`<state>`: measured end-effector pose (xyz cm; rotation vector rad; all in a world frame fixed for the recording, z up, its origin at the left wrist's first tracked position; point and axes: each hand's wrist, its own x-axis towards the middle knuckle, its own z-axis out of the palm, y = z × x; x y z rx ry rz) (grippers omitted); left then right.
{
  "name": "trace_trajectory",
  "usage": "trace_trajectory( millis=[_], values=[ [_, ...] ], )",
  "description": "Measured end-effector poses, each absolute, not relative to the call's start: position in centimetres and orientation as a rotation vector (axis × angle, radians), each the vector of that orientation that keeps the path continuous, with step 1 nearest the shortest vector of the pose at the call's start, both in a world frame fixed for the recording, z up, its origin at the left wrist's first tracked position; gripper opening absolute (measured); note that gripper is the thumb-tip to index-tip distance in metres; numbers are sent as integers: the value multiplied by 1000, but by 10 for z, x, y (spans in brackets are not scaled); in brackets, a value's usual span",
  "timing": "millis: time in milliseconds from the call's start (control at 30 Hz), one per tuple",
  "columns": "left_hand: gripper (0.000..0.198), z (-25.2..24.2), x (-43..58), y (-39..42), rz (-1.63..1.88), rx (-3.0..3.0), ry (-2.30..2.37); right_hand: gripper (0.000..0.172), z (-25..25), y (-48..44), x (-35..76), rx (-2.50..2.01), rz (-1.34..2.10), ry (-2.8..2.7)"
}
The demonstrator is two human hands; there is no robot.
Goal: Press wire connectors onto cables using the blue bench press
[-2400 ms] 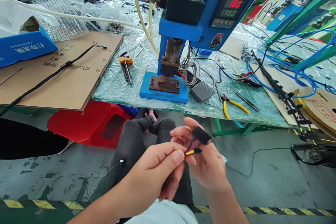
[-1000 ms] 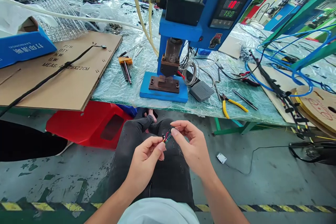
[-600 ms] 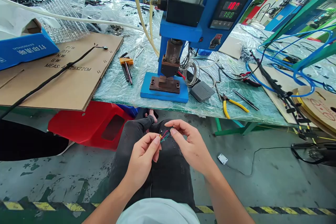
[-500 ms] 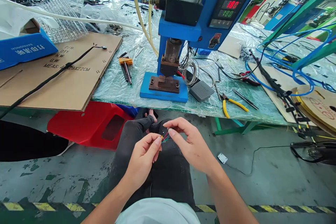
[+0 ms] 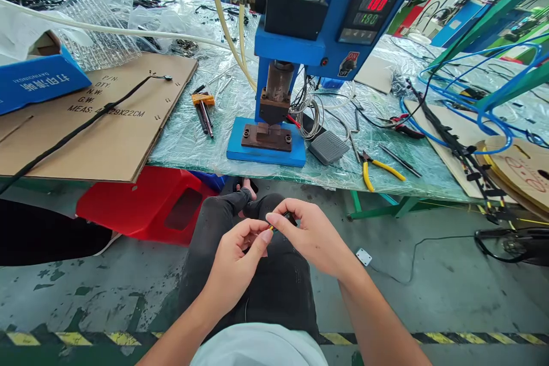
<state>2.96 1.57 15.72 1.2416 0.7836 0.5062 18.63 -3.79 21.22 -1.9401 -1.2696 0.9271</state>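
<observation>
Thin coloured wires (image 5: 271,228), with yellow and red among them, run between my fingertips above my lap. My left hand (image 5: 240,249) pinches them from the left, thumb against the fingers. From the right, my right hand (image 5: 306,234) closes thumb and index finger on the same wires, its tips almost touching the left ones. Most of the wires' length is hidden by the fingers. Beyond my knees stands a blue press (image 5: 266,148) with a lit red and green display.
Cardboard (image 5: 141,143) with a black cable (image 5: 81,136) on it covers the bench's left. Yellow-handled cutters (image 5: 381,168), a grey foot pedal (image 5: 329,147) and an orange-clipped pen bundle (image 5: 203,106) lie around the press. A red stool (image 5: 128,206) stands below; a cable reel (image 5: 523,163) sits right.
My right hand has moved slightly left and its fingers have closed onto the wires, beside my left fingertips. Less of the wires shows now. The view has shifted a little.
</observation>
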Motion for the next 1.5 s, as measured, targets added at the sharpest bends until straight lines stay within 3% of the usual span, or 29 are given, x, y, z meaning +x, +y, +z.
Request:
trace_trajectory(
  millis=[267,1300,1500],
  values=[
    [30,159,33,17,537,1152,797,34,206,-37,186,-1822,1014,-1181],
    [25,159,36,13,563,1209,836,21,202,-38,188,-1814,1016,-1163],
    [26,159,37,13,555,1124,850,34,200,-38,191,-1728,1058,-1128]
  ],
)
